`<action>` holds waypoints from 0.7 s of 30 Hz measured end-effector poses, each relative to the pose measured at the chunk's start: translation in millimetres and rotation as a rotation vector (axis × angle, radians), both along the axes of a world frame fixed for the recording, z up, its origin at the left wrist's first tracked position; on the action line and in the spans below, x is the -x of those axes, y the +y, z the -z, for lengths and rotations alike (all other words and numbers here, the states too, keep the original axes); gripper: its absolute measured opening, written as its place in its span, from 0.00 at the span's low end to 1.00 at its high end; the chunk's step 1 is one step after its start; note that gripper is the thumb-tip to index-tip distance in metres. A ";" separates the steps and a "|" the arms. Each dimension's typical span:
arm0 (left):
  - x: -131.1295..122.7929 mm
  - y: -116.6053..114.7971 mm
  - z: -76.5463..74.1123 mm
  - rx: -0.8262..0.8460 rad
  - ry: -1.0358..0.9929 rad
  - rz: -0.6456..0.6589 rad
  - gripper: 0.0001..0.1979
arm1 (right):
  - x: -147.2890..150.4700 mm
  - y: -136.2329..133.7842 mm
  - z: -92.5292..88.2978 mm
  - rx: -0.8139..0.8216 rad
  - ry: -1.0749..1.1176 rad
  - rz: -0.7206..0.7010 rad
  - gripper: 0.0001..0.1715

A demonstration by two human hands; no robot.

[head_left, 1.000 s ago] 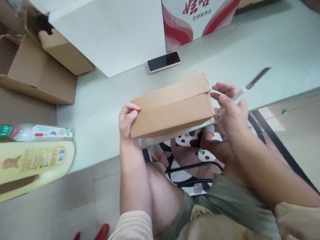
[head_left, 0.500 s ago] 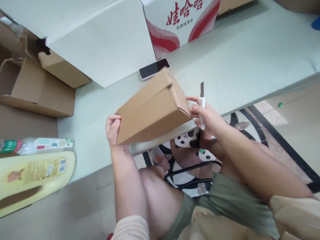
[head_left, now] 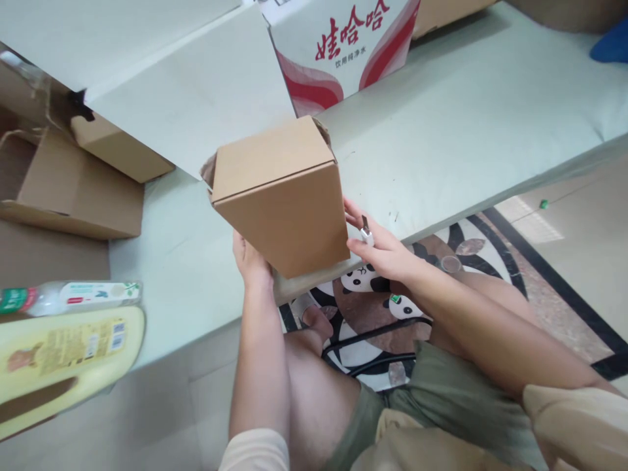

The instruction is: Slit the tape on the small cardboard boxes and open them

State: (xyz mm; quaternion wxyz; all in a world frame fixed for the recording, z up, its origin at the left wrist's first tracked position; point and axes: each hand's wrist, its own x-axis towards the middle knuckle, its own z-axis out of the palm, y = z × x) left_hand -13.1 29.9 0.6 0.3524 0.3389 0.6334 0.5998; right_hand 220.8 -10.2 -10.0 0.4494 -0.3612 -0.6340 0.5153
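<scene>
A brown cardboard box stands near the table's front edge, one long plain side facing me, with bent flaps showing at its upper left and upper right. My left hand grips its lower left side, and the fingertips are partly hidden behind the box. On the right side, the fingers of my right hand touch the cardboard. That same hand also holds a small white utility knife, its blade out and pointing away from me.
At the back stand a white carton and a white-and-red water carton. Opened cardboard boxes fill the left. A plastic bottle and a yellow jug lie at the left front. The table stretches right.
The box has turned from a slanted, lengthwise hold to standing with another side facing me. My left hand has shifted right and the right hand left. The phone is now hidden from view.
</scene>
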 end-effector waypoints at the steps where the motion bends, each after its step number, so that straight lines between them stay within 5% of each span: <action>1: 0.1 0.8 1.3 -0.006 -0.012 -0.039 0.10 | 1.9 -0.7 1.2 -0.013 0.002 -0.017 0.43; 5: 2.9 -0.6 8.4 -0.088 -0.157 -0.086 0.18 | 7.3 -4.1 4.0 -0.023 0.041 0.025 0.42; 9: 6.9 -9.1 9.0 -0.241 -0.294 0.185 0.28 | 4.2 -6.4 -3.9 -0.065 -0.009 0.077 0.30; 13: 16.9 -17.8 10.4 -0.200 -0.328 0.388 0.38 | -1.8 -7.2 -17.6 -0.172 -0.079 0.109 0.25; 17: 27.4 -20.0 17.4 -0.130 -0.300 0.393 0.34 | -3.8 -9.4 -25.3 -0.162 -0.072 0.089 0.25; 21: 26.2 -19.8 14.2 -0.189 -0.255 0.330 0.30 | -3.8 -8.7 -25.7 0.015 0.004 0.093 0.26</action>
